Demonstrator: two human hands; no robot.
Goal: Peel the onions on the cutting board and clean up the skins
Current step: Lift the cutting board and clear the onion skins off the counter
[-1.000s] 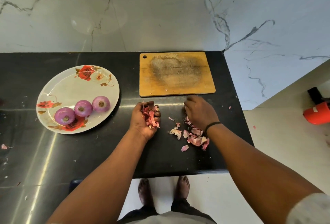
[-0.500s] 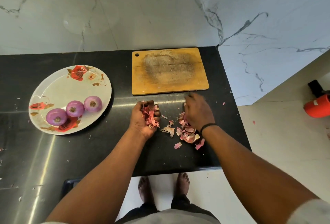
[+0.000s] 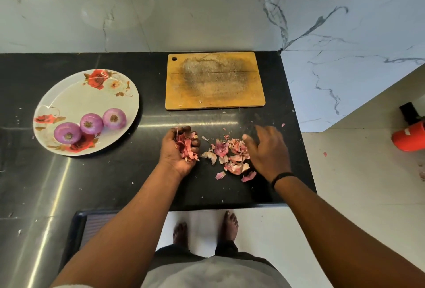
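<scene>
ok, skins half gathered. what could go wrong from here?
1. The left hand grips a full wad of pink onion skins; adding more may spill some.
2. The loose papery skin pile lies near the black counter's front edge; a sweep by the right hand could push flakes onto the floor.

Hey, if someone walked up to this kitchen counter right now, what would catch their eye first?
Probably the three peeled purple onions on the flowered plate at the left, bright against the black counter. Next, the pink onion skins scattered on the counter in front of the wooden cutting board, between the left hand, which grips a bunch of them, and the open right hand at the pile's right edge.
</scene>
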